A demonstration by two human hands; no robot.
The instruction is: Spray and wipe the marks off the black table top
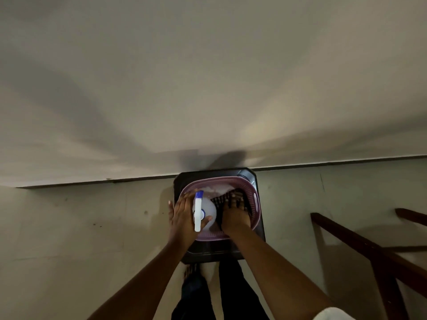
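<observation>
A small black table stands against the wall, seen from above. A purple plastic basket fills most of its top. My left hand is wrapped around a white spray bottle with a blue and white trigger head, held over the basket's left side. My right hand reaches into the basket and grips a dark checked cloth. Something pale lies at the basket's far end. The table top under the basket is hidden.
A plain wall rises right behind the table. Pale floor tiles surround it. A dark wooden frame stands at the right. My legs in dark trousers are just before the table's near edge.
</observation>
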